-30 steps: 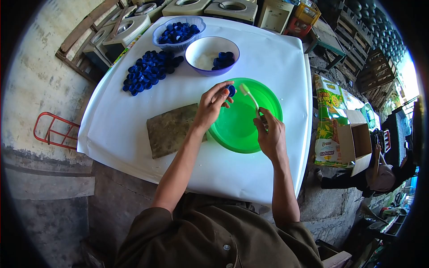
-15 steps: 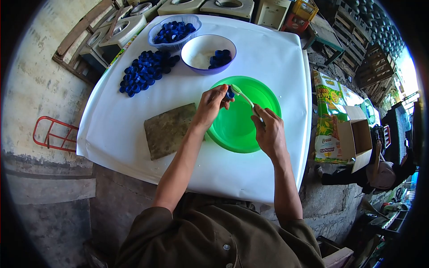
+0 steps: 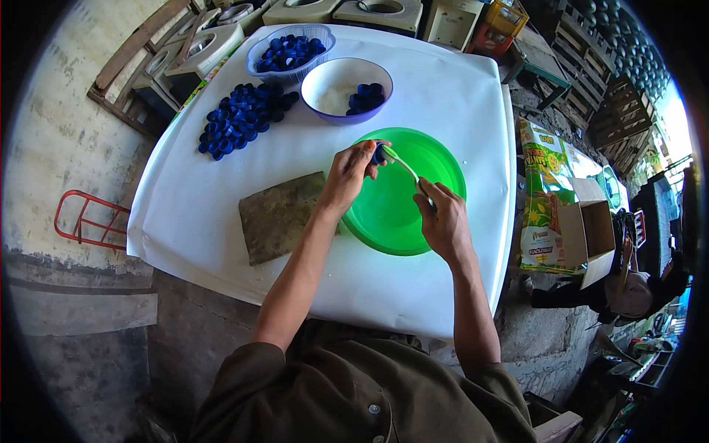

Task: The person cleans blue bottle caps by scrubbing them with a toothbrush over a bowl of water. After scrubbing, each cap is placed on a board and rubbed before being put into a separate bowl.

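Pinched in my left hand is a blue bottle cap, held over the left rim of a green basin. My right hand grips the handle of a white and green toothbrush, its head against the cap's opening. Behind the basin stands a white bowl with a purple outside, holding whitish liquid and several blue caps. A translucent basket full of blue caps is farther back. To its front left, many blue caps lie in a loose pile on the table.
A worn, flat brownish slab lies on the white-covered table, beside my left forearm. A red metal rack is against the wall at left. An opened cardboard box and a person in dark clothing are at right.
The toothbrush head has shifted slightly down, into or against the cap's opening, and my right hand has moved a little. My left hand keeps its hold on the cap.
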A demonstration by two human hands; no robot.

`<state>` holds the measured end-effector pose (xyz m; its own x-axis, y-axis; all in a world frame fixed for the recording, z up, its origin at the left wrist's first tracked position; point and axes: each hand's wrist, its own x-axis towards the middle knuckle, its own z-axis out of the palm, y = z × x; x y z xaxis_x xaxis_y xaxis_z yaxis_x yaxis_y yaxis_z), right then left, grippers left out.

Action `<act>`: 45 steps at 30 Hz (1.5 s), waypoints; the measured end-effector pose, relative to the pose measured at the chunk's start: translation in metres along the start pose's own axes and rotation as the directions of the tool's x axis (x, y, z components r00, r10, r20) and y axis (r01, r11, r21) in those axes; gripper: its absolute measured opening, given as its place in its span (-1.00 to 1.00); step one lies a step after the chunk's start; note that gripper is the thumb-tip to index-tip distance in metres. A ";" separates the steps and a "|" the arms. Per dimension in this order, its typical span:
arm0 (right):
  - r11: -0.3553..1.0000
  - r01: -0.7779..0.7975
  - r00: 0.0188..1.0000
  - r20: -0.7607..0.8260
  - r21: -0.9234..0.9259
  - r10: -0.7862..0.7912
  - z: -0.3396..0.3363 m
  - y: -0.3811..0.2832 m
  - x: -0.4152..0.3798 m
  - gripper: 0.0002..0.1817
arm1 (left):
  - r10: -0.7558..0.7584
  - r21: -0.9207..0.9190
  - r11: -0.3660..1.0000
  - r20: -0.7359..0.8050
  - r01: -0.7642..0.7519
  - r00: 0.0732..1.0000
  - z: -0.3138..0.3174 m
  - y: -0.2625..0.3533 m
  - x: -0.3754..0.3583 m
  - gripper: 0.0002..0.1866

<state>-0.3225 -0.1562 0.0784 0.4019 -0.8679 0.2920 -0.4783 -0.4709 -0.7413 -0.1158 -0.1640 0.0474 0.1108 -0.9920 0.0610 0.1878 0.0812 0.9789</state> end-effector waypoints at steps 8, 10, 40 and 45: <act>0.999 -0.039 0.999 0.037 0.025 0.038 0.004 0.001 -0.005 -0.71 | 0.001 -0.020 1.000 0.009 -0.001 1.000 -0.002 0.003 -0.003 -0.59; 0.997 0.066 0.998 -0.011 0.038 -0.065 0.011 0.007 -0.006 -0.71 | 0.014 -0.068 0.998 0.028 -0.012 1.000 -0.003 0.003 -0.001 -0.61; 0.996 -0.065 0.997 0.053 0.056 0.062 0.001 0.000 -0.006 -0.72 | 0.087 -0.204 0.977 0.080 -0.069 0.993 -0.007 0.000 -0.004 -0.65; 0.985 -0.107 0.992 0.077 0.135 0.097 -0.002 0.000 -0.007 -0.71 | 0.050 -0.200 0.979 0.123 -0.025 0.991 -0.011 0.000 -0.004 -0.64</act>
<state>-0.3271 -0.1505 0.0776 0.4121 -0.8949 0.1712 -0.4089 -0.3496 -0.8429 -0.1054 -0.1589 0.0446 -0.0005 -0.9910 0.1337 0.3768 0.1237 0.9180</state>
